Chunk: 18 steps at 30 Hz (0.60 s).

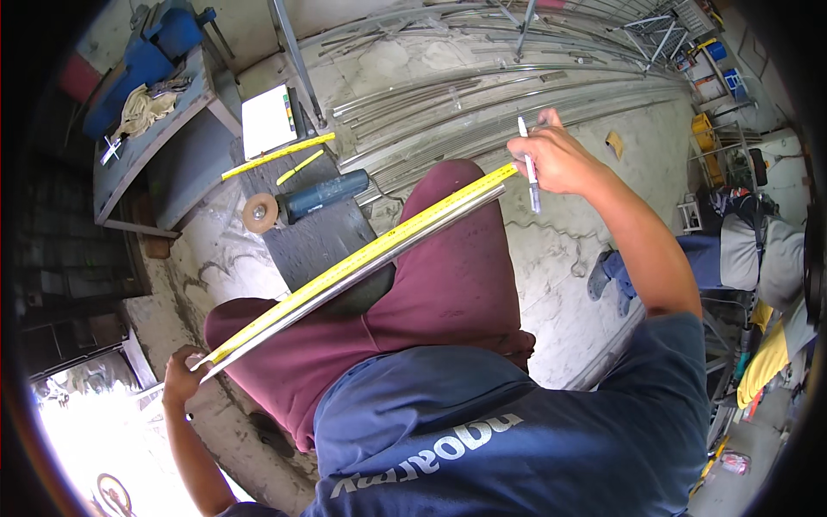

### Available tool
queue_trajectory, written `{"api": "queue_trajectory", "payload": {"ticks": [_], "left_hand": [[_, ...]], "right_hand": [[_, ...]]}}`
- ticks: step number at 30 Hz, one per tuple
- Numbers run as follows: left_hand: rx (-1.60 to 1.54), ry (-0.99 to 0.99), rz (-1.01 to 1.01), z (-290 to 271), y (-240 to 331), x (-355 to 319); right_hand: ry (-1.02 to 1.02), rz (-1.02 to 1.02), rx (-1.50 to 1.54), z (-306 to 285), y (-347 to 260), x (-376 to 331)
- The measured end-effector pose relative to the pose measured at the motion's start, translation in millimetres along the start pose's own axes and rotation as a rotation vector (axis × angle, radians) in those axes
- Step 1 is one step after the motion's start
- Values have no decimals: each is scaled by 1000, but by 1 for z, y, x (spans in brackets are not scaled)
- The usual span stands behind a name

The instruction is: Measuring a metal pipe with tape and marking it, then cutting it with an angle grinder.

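A yellow measuring tape point(392, 235) stretches diagonally across my thighs, laid along a silver metal bar point(439, 229). At the lower left end, my left hand point(183, 376) closes on the tape and bar together. Up at the other end, my right hand point(560, 158) pinches the tape's tip, just beyond the bar's end. A white marker pen point(529, 168) is also held between the fingers of that hand, pointing downward. Past my knees, a blue angle grinder point(323, 198) with a brown disc rests on a dark board point(314, 246).
A white notebook point(265, 123), a yellow ruler-like strip point(277, 156) and a thin yellow stick point(300, 167) lie near the grinder. Long metal rods point(482, 108) cover the far floor. A workbench point(164, 142) stands left; another person point(702, 258) is at the right.
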<state>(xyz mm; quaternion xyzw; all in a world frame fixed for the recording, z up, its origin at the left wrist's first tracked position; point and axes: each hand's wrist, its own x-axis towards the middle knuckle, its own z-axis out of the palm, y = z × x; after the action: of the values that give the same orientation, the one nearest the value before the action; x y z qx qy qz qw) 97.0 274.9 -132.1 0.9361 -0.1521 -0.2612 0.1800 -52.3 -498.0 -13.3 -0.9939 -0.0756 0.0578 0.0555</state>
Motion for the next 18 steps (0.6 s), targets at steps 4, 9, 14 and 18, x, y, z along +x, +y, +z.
{"api": "queue_trajectory", "payload": {"ticks": [4, 9, 14, 18], "left_hand": [[-91, -27, 43, 9, 25, 6], [-186, -59, -12, 11, 37, 12], [-301, -65, -6, 16, 48, 16], [-275, -70, 15, 18, 59, 18]], "right_hand": [[4, 2, -5, 1, 1, 0], [12, -6, -4, -1, 1, -1], [32, -11, -9, 0, 1, -2], [32, -13, -23, 2, 3, -2]]}}
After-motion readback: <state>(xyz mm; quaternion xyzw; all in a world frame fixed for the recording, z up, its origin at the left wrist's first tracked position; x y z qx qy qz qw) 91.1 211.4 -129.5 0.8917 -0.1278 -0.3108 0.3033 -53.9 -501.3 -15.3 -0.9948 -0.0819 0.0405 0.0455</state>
